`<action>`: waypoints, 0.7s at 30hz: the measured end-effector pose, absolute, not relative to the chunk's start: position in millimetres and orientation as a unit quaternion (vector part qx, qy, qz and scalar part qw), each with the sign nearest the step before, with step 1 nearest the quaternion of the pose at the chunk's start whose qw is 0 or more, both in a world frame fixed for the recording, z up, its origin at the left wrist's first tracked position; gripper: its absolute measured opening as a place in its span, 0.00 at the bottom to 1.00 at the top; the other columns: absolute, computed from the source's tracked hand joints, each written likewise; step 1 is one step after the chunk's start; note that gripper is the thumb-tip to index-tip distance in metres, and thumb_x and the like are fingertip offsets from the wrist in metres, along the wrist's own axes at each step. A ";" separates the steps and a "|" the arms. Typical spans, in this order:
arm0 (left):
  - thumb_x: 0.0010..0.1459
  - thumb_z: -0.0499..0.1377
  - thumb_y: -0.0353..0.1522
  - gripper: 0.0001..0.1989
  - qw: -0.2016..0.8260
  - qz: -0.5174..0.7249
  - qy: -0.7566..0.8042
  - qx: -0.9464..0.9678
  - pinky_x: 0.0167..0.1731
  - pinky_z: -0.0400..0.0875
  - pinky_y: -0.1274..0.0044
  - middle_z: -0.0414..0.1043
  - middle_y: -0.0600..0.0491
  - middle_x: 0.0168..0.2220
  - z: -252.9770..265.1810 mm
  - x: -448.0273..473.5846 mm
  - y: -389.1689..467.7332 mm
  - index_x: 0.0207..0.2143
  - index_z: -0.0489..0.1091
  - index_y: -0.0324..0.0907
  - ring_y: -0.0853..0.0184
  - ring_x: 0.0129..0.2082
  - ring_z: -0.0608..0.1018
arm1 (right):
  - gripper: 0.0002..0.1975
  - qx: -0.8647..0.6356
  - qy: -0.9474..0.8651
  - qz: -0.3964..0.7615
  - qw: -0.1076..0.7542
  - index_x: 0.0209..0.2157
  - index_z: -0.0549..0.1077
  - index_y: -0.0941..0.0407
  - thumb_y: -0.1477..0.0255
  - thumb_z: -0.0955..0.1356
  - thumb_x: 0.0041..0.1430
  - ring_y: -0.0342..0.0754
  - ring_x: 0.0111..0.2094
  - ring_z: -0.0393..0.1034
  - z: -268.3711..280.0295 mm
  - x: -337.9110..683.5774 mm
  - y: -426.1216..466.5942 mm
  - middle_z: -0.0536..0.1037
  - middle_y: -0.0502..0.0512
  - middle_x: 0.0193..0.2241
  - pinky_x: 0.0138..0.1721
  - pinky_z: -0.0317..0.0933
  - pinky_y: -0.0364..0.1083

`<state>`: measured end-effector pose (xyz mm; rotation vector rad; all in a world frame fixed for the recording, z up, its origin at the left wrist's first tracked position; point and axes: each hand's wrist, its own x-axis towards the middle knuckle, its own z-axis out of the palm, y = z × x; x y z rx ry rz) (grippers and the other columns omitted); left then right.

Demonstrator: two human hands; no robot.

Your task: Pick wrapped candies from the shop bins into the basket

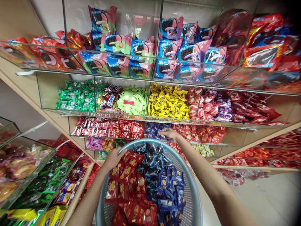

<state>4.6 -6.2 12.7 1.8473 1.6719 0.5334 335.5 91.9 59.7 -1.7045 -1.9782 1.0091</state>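
A grey-blue plastic basket (196, 188) is in front of me, full of small wrapped snacks. My left hand (116, 157) is closed on its rim at the far left side. Inside lie red packets with orange fruit pictures (128, 169), black-and-blue wrapped pieces (154, 157) and dark blue packets (166, 185). Beyond the far rim, my right hand (169, 134) reaches into a shelf compartment of blue packets (151, 129). Its fingers stretch out over those packets, partly apart. No packet shows clearly in the fingers.
Glass-fronted shelves rise ahead, with yellow candies (168, 102), green candies (76, 95) and red packets (127, 128). Higher up stand blue-and-pink cookie packs (166, 48). Glass bins with wrapped cakes (23, 168) are at the left. Tiled floor (265, 201) shows at the lower right.
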 end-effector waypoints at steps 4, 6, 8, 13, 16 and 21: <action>0.57 0.45 0.50 0.22 0.301 0.196 0.627 0.691 0.22 0.55 0.78 0.58 0.58 0.20 12.3 3.8 -5.4 0.28 0.63 0.42 0.66 0.21 0.66 | 0.23 -0.576 -0.662 0.411 0.247 0.34 0.67 0.58 0.50 0.60 0.56 0.42 0.27 0.62 82.7 351.0 54.7 0.71 0.52 0.29 0.29 0.58 0.41; 0.57 0.45 0.50 0.22 0.303 0.196 0.627 0.691 0.23 0.56 0.77 0.61 0.57 0.21 11.3 3.2 -4.4 0.30 0.64 0.42 0.66 0.22 0.68 | 0.19 -0.526 -0.645 0.474 0.287 0.34 0.68 0.57 0.54 0.63 0.56 0.42 0.30 0.63 96.6 357.7 21.1 0.71 0.51 0.31 0.32 0.58 0.41; 0.57 0.46 0.50 0.22 0.303 0.197 0.627 0.690 0.25 0.57 0.77 0.63 0.56 0.22 9.7 2.5 -3.1 0.31 0.65 0.41 0.64 0.24 0.69 | 0.16 -0.477 -0.644 0.538 0.263 0.31 0.69 0.57 0.58 0.67 0.54 0.42 0.30 0.63 108.8 360.6 -17.1 0.71 0.50 0.29 0.32 0.57 0.41; 0.56 0.46 0.50 0.22 0.297 0.204 0.623 0.694 0.28 0.60 0.76 0.68 0.53 0.25 6.4 1.7 -1.1 0.30 0.66 0.41 0.63 0.27 0.71 | 0.13 -0.395 -0.717 0.554 0.154 0.30 0.70 0.56 0.62 0.71 0.50 0.44 0.36 0.63 120.3 348.0 -97.9 0.69 0.49 0.34 0.38 0.57 0.43; 0.56 0.47 0.50 0.22 0.295 0.209 0.620 0.696 0.27 0.60 0.76 0.69 0.53 0.25 5.9 2.2 -1.2 0.29 0.67 0.41 0.63 0.27 0.71 | 0.12 -0.406 -0.747 0.520 0.080 0.31 0.70 0.56 0.65 0.73 0.47 0.44 0.37 0.64 115.7 333.1 -128.4 0.70 0.49 0.35 0.37 0.57 0.42; 0.55 0.47 0.50 0.22 0.290 0.214 0.623 0.694 0.26 0.61 0.76 0.68 0.54 0.22 6.3 2.3 -1.3 0.30 0.68 0.42 0.63 0.26 0.71 | 0.09 -0.369 -0.832 0.413 0.012 0.37 0.69 0.55 0.73 0.70 0.53 0.45 0.38 0.68 85.5 313.6 -166.9 0.72 0.52 0.39 0.36 0.59 0.39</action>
